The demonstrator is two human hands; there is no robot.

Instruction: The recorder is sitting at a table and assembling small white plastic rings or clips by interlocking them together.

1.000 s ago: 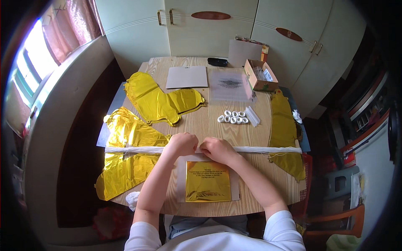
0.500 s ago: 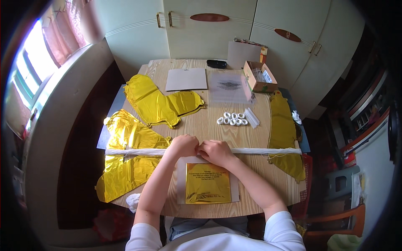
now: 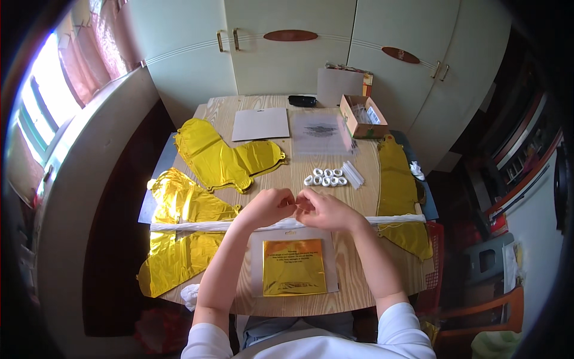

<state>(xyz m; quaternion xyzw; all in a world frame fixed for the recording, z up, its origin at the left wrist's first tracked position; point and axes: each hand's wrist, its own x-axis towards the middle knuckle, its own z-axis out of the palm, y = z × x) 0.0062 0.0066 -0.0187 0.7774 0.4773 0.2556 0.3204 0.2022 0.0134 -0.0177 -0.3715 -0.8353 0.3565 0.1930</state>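
Observation:
My left hand and my right hand meet at the fingertips above the middle of the table. Both are closed in a pinch; what lies between the fingers is too small to make out. Just below them a long bundle of white strings stretches across the table from side to side. Nearer to me, a folded gold foil piece with dark print rests on a white card. Beyond my hands are several small white rolls and a few clear thin tubes.
Flat gold foil balloons lie at the far left, near left and right. Behind are a grey-white card stack, clear plastic bags, a black case and an open cardboard box. Crumpled white tissue sits at the near-left edge.
Both hands have risen off the string bundle and moved slightly away from me, staying together. The white card's top edge now shows below them. The whole view has shifted a little.

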